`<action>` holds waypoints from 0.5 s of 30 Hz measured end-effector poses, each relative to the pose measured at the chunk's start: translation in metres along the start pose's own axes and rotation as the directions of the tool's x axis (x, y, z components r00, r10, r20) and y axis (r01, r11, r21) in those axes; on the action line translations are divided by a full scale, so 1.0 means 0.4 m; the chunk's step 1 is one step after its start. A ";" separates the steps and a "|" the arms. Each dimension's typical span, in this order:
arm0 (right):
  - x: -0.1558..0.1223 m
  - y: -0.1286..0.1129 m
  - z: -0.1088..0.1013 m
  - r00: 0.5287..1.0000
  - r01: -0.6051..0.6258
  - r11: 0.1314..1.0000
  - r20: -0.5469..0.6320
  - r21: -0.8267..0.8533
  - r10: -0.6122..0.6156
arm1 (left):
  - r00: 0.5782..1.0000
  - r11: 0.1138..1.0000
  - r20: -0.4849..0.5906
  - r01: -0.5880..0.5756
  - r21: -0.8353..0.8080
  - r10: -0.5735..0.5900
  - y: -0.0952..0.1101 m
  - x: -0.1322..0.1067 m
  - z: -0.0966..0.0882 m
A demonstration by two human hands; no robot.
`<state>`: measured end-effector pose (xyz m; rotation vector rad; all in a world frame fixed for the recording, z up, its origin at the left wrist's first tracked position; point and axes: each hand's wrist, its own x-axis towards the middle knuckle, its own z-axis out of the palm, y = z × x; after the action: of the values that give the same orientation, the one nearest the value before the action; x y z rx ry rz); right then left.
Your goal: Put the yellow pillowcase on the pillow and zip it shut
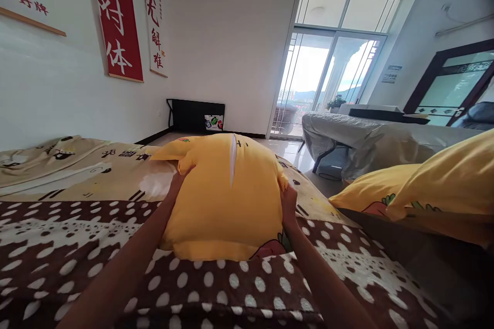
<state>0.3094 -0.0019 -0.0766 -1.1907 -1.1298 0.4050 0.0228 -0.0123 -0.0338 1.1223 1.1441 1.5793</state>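
A plump yellow pillow (227, 200) lies in front of me on the bed, with a slit in its cover near the far end showing white inside. Part of a red carrot print shows at its near right corner. My left hand (177, 181) grips the pillow's left side, where the cloth bunches up; most of its fingers are hidden. On the opposite side, my right hand (289, 203) is closed on a fold of the cover. Both forearms reach in from the bottom of the view.
Beneath the pillow spreads a brown and beige patterned blanket (96, 231). More yellow pillows (443, 180) rest at the right. Behind them is a table under plastic sheeting (339, 131). A black panel (187, 115) leans by the far wall, left of the glass doors (328, 77).
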 end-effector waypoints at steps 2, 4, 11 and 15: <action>-0.037 -0.044 -0.015 0.979 0.133 0.991 -0.156 0.000 -0.131 | 0.997 0.996 -0.037 -0.070 -0.050 0.068 0.060 -0.034 -0.003; -0.068 -0.076 -0.027 0.925 0.244 0.970 -0.294 -0.026 -0.240 | 0.988 0.985 -0.060 -0.145 -0.095 0.139 0.095 -0.060 -0.013; 0.017 -0.106 -0.088 0.985 0.137 0.973 0.078 0.184 -0.153 | 0.969 0.971 0.077 -0.231 -0.063 0.236 0.102 -0.002 -0.112; 0.109 -0.165 -0.072 0.945 -0.005 0.895 0.295 0.446 -0.142 | 0.910 0.932 0.202 -0.360 -0.054 0.363 0.162 0.055 -0.099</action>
<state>0.3338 -0.0085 0.0036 -0.6929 -1.2695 0.7780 -0.0288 -0.0123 0.0258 1.5183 0.8139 1.6910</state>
